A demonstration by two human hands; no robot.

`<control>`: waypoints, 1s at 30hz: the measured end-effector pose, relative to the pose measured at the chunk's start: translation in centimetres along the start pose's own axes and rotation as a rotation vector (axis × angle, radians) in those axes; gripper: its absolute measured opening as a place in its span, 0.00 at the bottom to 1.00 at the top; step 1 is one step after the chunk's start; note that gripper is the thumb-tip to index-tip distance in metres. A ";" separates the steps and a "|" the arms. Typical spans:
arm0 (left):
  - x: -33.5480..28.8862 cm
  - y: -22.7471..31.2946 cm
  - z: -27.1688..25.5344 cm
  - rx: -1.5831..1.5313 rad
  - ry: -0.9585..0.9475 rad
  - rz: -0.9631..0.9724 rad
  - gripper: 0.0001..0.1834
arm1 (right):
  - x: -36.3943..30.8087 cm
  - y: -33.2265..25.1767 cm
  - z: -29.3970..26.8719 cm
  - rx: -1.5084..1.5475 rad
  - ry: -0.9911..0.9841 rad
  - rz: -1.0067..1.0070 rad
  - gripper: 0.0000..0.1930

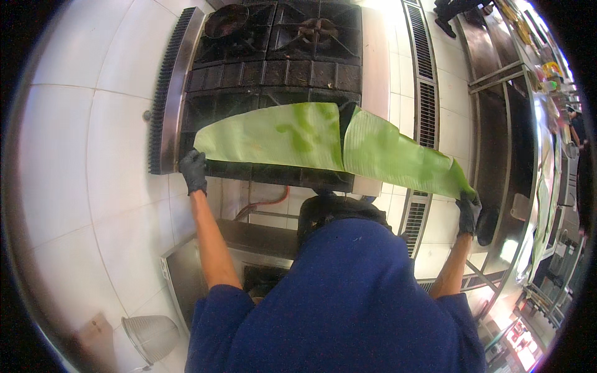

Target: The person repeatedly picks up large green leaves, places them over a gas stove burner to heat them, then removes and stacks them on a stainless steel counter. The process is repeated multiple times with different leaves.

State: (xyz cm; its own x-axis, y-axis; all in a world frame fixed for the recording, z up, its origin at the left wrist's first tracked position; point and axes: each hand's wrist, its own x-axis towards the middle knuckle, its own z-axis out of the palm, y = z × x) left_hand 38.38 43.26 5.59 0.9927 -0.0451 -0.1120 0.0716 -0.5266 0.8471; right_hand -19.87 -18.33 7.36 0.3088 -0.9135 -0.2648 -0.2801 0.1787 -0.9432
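A long green banana leaf (273, 137) stretches between my two hands, above the near part of a black gas stove (311, 81). A split divides the leaf near its middle; its right section (398, 152) slopes down past the stove's right side. Darker, glossy green patches show on the left section. My left hand (194, 171), in a black glove, grips the leaf's left end beside the stove's left edge. My right hand (469, 211), gloved in black too, pinches the narrow right tip, out over the floor. The fingertips of both hands are partly hidden.
A dark round pan (226, 21) sits on the far left burner. White tiled wall (62, 149) rises at the left, behind a ridged metal stove panel (174, 93). Floor drain grates (423, 81) run along the right. Farther right stands a steel work table (528, 205) with more leaves on it.
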 end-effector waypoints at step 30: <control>-33.2 13.7 35.3 -0.849 -0.197 -0.769 0.12 | 4.3 5.1 -9.6 -0.017 -0.073 0.055 0.20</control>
State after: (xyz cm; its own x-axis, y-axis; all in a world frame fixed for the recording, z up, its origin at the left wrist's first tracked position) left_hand 2.97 7.57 2.62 0.6323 -0.1316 -0.7635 0.7649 0.2625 0.5882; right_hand -28.67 -24.85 3.37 0.3577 -0.8735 -0.3303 -0.3134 0.2209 -0.9236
